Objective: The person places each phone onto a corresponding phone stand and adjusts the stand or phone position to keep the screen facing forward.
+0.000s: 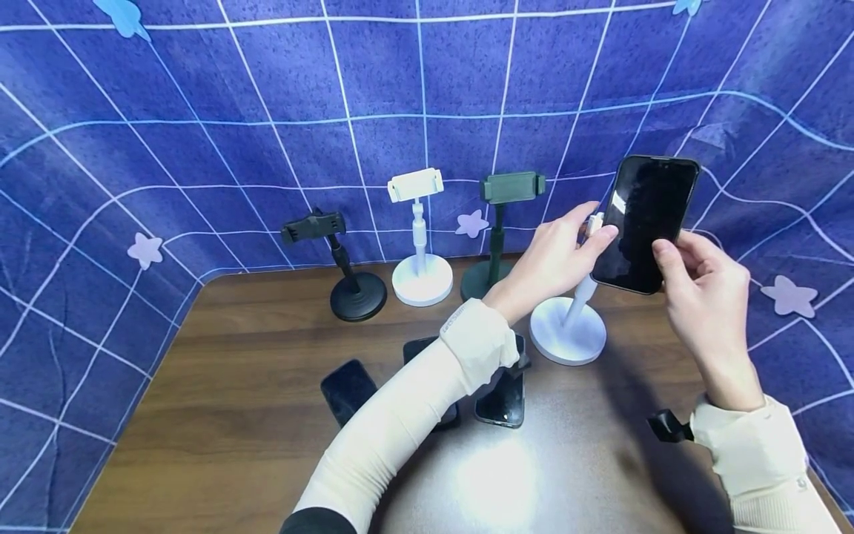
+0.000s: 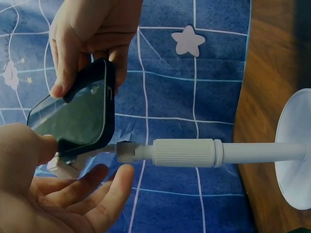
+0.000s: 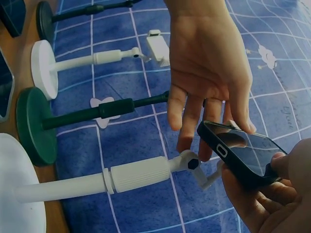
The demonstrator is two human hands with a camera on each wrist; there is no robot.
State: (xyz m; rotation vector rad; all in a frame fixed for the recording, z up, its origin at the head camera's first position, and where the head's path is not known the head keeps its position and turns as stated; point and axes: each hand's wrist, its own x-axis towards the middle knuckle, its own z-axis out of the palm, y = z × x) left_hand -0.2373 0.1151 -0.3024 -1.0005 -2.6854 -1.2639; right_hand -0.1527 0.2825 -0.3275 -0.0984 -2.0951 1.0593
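My right hand [image 1: 710, 285] holds a black smartphone [image 1: 645, 222] upright and slightly tilted, thumb on its screen side and fingers at its back. The phone overlaps the top of a white phone stand [image 1: 567, 330], whose clamp [image 2: 65, 167] shows behind the phone's lower edge in the left wrist view. My left hand [image 1: 550, 252] reaches to the clamp from the left. Its thumb lies at the phone's edge, and the other fingers extend loosely beside the clamp [image 3: 211, 177]. Most of the clamp is hidden by the phone and hands.
Left of these stand a green phone stand [image 1: 512, 188], another white stand [image 1: 422, 282] and a black stand [image 1: 358, 297]. Several phones lie on the wooden table [image 1: 220, 400], including a dark phone [image 1: 348, 389] partly behind the left sleeve. A blue gridded cloth [image 1: 267, 81] hangs behind.
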